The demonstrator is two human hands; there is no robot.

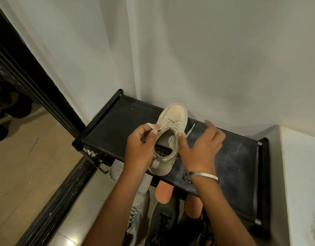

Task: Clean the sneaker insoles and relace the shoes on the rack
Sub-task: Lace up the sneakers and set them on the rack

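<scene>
Pinching one end of the beige lace point(149, 125) between thumb and forefinger, the left hand point(141, 144) draws it up and out from the sneaker's collar. The right hand point(202, 146) is mostly spread, fingers fanned away from the shoe, with its thumb tip pressed against the eyelet edge; the other lace end point(190, 130) lies loose just beside that thumb, and I cannot tell whether the hand has any hold of it. A metal bangle point(203, 175) sits on that wrist.

The sneaker point(168, 137) stands upright on the top shelf of the black shoe rack point(238, 166), toe pointing toward the wall, heel near the front edge. In my judgement, a hard pull on the left end could drag the free end back through the eyelets, since nothing clearly anchors it, and could tip the shoe off the front edge.

The sneaker is pale suede, scuffed and soiled at the toe, laced over only its lower eyelets. Its insole appears to be out: a dark gridded footbed shows in the heel. Under the rack's shelf, other shoes point(135, 217) sit on the floor.
</scene>
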